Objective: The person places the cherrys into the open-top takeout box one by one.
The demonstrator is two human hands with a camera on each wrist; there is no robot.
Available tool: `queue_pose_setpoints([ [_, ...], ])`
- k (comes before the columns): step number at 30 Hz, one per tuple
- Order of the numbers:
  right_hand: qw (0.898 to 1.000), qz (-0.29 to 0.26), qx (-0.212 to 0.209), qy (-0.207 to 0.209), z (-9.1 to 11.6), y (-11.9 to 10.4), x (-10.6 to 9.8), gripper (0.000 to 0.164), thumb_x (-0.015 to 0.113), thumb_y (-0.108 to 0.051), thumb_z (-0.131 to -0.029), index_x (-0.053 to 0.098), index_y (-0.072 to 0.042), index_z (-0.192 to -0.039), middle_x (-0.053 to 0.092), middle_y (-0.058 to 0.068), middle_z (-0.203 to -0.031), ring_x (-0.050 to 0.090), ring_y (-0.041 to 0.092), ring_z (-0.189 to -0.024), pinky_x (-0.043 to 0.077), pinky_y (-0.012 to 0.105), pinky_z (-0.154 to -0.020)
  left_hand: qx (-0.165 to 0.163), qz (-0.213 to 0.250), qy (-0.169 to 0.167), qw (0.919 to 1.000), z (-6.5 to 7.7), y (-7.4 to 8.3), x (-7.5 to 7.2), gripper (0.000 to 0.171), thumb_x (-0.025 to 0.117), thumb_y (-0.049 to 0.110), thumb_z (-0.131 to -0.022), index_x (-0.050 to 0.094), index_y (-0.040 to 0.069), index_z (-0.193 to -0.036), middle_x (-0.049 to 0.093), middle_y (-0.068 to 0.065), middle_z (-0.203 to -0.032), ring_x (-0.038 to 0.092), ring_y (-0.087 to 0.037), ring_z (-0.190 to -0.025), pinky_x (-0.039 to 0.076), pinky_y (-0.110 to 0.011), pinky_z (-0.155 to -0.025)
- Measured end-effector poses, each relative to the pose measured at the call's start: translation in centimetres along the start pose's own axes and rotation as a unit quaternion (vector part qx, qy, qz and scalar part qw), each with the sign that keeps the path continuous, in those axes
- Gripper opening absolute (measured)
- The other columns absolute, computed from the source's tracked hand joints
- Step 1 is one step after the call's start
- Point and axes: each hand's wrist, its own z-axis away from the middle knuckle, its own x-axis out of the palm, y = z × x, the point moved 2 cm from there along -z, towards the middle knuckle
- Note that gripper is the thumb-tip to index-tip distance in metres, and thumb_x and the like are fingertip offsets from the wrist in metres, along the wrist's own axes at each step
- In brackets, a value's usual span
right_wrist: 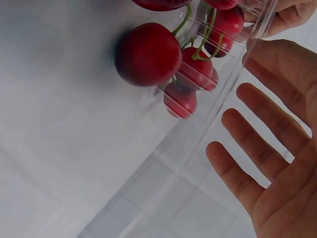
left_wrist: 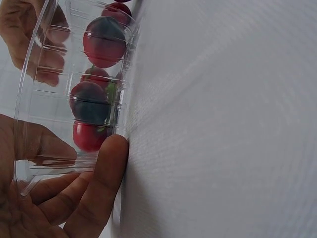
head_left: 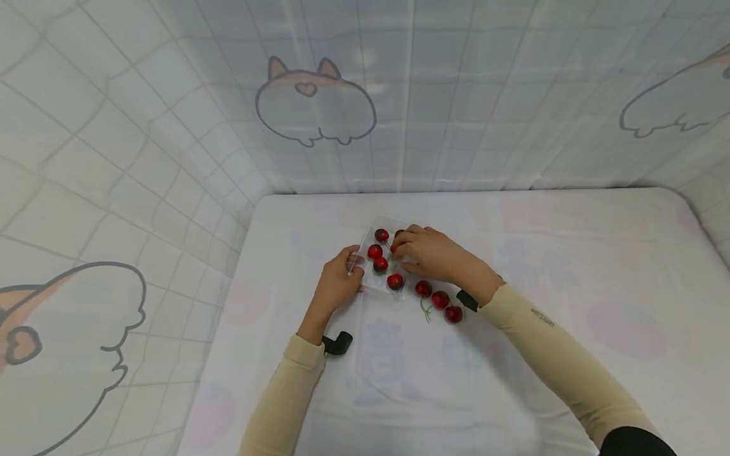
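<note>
A clear plastic box (head_left: 373,285) with several dark red cherries (head_left: 374,251) in it lies on the table. My left hand (head_left: 338,282) grips its left side; in the left wrist view, the thumb reaches over the rim and the fingers (left_wrist: 111,163) press the outer wall. Over the box's right side is my right hand (head_left: 436,253), fingertips close to the cherries inside. The right wrist view shows its fingers (right_wrist: 257,144) spread beside the clear wall, with no cherry visible in them. Three cherries (head_left: 440,299) with green stems lie outside, just right of the box.
A white patterned cloth covers the table (head_left: 570,266). Behind it and at the left hang pale tiled-pattern curtains (head_left: 433,114) with cartoon animals. Black wrist straps (head_left: 338,343) show at both sleeves.
</note>
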Motion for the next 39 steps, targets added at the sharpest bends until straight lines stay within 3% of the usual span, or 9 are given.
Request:
queue_pose_setpoints([
  [9, 0.998, 0.029, -0.030, 0.055, 2.1, -0.4, -1.2, 0.021, 0.075, -0.019, -0.091, 0.075, -0.014, -0.112, 0.064, 0.008, -0.126, 0.054, 0.028, -0.121, 0.047, 0.047, -0.100, 0.001, 0.005, 0.000, 1.0000, 0.2, -0.3, 0.2, 0.051, 0.052, 0.005, -0.093, 0.050, 0.003, -0.144, 0.068, -0.012, -0.117, 0.064, -0.015, -0.061, 0.058, -0.028, -0.057],
  [19, 0.994, 0.050, -0.047, 0.079, 4.7, -1.2, -2.0, 0.015, 0.080, -0.018, -0.087, 0.075, -0.016, -0.101, 0.066, 0.007, -0.123, 0.055, 0.028, -0.117, 0.049, 0.047, -0.096, 0.003, 0.001, 0.002, 1.0000, 0.1, -0.4, 0.2, 0.051, 0.052, 0.004, -0.093, 0.051, 0.002, -0.143, 0.068, -0.012, -0.116, 0.064, -0.014, -0.061, 0.058, -0.028, -0.057],
  [31, 0.998, 0.019, -0.043, 0.048, 7.1, -1.7, -0.8, 0.020, 0.080, -0.018, -0.087, 0.075, -0.018, -0.106, 0.065, 0.000, -0.119, 0.055, 0.023, -0.114, 0.050, 0.044, -0.094, -0.006, -0.002, 0.001, 1.0000, 0.1, -0.2, 0.0, 0.050, 0.051, 0.005, -0.094, 0.051, 0.003, -0.144, 0.068, -0.012, -0.117, 0.064, -0.015, -0.062, 0.058, -0.028, -0.057],
  [39, 0.999, 0.003, -0.051, 0.018, 7.9, -2.1, 0.6, 0.021, 0.081, -0.017, -0.085, 0.076, -0.019, -0.105, 0.064, 0.005, -0.124, 0.054, 0.028, -0.118, 0.050, 0.049, -0.096, -0.004, 0.000, 0.003, 1.0000, 0.1, 0.0, 0.0, 0.050, 0.052, 0.005, -0.093, 0.052, 0.003, -0.143, 0.069, -0.011, -0.117, 0.064, -0.014, -0.061, 0.058, -0.028, -0.058],
])
